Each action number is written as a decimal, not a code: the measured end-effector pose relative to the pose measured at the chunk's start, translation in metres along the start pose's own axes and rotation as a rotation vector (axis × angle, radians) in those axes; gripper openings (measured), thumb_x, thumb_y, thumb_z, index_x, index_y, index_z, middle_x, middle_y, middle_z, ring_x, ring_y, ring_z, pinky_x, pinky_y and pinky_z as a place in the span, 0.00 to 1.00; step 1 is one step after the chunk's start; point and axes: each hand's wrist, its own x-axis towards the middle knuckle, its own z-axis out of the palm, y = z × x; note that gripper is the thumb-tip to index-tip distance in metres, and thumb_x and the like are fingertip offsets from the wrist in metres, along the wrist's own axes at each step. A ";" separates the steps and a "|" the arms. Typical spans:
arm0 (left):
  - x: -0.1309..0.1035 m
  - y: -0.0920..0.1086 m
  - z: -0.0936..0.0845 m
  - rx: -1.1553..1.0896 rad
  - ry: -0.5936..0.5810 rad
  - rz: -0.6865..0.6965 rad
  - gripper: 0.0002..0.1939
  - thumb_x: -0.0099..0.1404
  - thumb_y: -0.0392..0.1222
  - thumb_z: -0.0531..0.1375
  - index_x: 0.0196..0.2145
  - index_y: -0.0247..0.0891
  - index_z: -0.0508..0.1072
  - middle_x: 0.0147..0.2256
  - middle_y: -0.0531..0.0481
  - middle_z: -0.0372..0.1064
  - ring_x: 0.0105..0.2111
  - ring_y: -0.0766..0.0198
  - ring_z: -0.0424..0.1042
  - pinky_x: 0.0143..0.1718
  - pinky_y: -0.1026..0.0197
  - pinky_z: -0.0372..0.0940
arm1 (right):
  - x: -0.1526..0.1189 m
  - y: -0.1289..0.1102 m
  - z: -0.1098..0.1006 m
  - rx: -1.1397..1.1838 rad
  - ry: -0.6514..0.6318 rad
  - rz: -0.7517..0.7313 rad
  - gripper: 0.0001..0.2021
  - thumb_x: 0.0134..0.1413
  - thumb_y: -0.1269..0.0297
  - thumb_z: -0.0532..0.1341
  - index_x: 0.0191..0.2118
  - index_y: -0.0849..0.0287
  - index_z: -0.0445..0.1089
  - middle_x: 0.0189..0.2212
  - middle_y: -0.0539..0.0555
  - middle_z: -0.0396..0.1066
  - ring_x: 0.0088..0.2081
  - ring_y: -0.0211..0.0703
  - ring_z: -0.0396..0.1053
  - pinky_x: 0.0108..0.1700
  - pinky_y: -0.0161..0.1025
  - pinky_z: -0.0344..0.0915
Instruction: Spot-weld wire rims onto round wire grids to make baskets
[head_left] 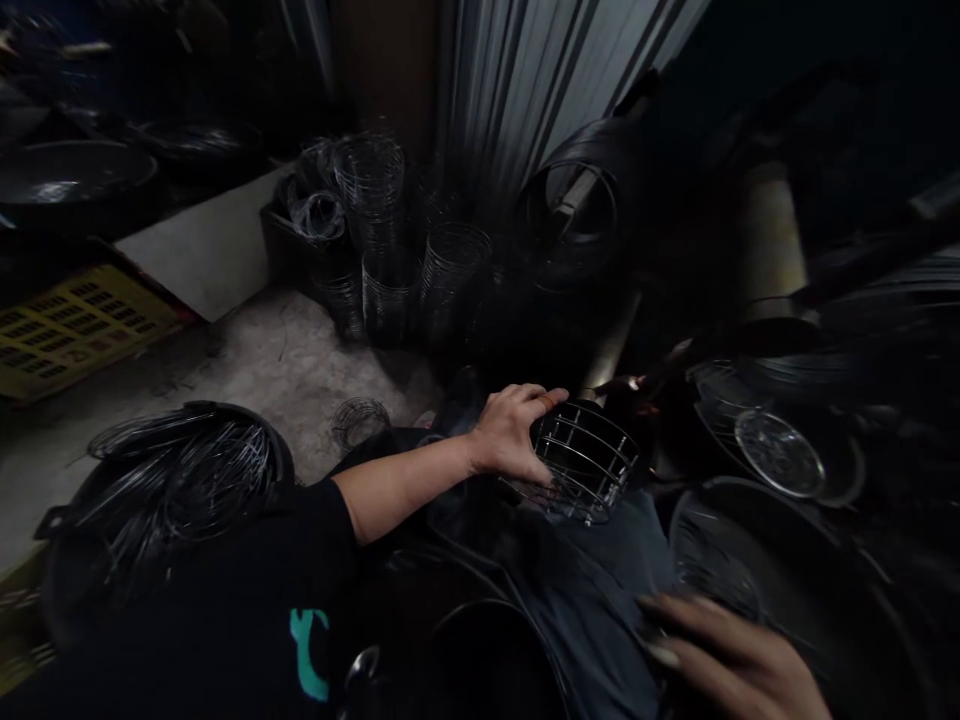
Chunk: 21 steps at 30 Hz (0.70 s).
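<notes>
My left hand (514, 435) is closed on the left side of a small round wire basket (589, 455), with the thumb below and the fingers over its upper rim. The basket is made of thin metal bars and rings and lies tilted over my dark trousers (600, 580). At the lower right is my right hand (739, 655), apart from the basket and near a wide dark tub (810, 560). Motion smears its fingers, so whether they hold anything does not show.
To the left, a black tub (281, 440) holds bundled wires. Several stacks of wire rings (454, 265) stand ahead by a wire coil (532, 215). A yellow crate (82, 320) is at far left, a single wire ring (360, 422) on the floor, and a round metal piece (780, 453) at right.
</notes>
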 end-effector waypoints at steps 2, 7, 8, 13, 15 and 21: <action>-0.002 0.004 -0.001 0.043 -0.019 0.024 0.54 0.31 0.53 0.71 0.58 0.40 0.63 0.52 0.42 0.64 0.50 0.47 0.64 0.52 0.45 0.60 | 0.035 -0.016 0.007 0.097 -0.197 -0.038 0.12 0.47 0.52 0.65 0.31 0.55 0.78 0.27 0.53 0.75 0.29 0.47 0.74 0.27 0.35 0.70; -0.001 0.013 -0.005 0.091 -0.026 0.040 0.52 0.33 0.56 0.69 0.58 0.40 0.63 0.52 0.40 0.64 0.50 0.46 0.64 0.52 0.45 0.59 | 0.091 -0.034 0.033 -0.220 0.002 -0.222 0.11 0.53 0.62 0.59 0.36 0.58 0.77 0.30 0.54 0.76 0.29 0.46 0.74 0.30 0.37 0.70; 0.001 0.013 -0.005 0.096 -0.016 0.033 0.51 0.34 0.55 0.69 0.58 0.40 0.63 0.52 0.40 0.64 0.50 0.46 0.64 0.51 0.45 0.59 | 0.093 -0.032 0.038 -0.374 0.062 -0.281 0.11 0.54 0.63 0.58 0.38 0.58 0.77 0.32 0.55 0.76 0.31 0.48 0.74 0.32 0.39 0.70; 0.012 0.009 -0.003 0.098 0.023 0.035 0.51 0.34 0.52 0.68 0.58 0.38 0.63 0.52 0.40 0.64 0.50 0.47 0.64 0.51 0.46 0.60 | 0.085 -0.011 0.046 -0.632 0.201 -0.494 0.13 0.57 0.70 0.54 0.43 0.63 0.74 0.33 0.57 0.76 0.32 0.47 0.73 0.36 0.43 0.69; 0.017 0.008 0.000 0.083 0.034 0.043 0.51 0.34 0.52 0.68 0.58 0.38 0.63 0.52 0.40 0.64 0.51 0.47 0.64 0.51 0.46 0.60 | 0.086 -0.005 0.044 -0.545 0.250 -0.536 0.12 0.58 0.71 0.54 0.42 0.62 0.74 0.33 0.55 0.76 0.32 0.44 0.72 0.37 0.40 0.68; 0.035 0.009 0.007 0.003 0.080 0.039 0.50 0.34 0.52 0.68 0.57 0.38 0.64 0.51 0.41 0.65 0.51 0.48 0.64 0.53 0.47 0.60 | 0.104 0.001 0.029 -0.419 0.351 -0.628 0.09 0.58 0.72 0.57 0.41 0.62 0.73 0.31 0.53 0.75 0.30 0.41 0.70 0.34 0.38 0.66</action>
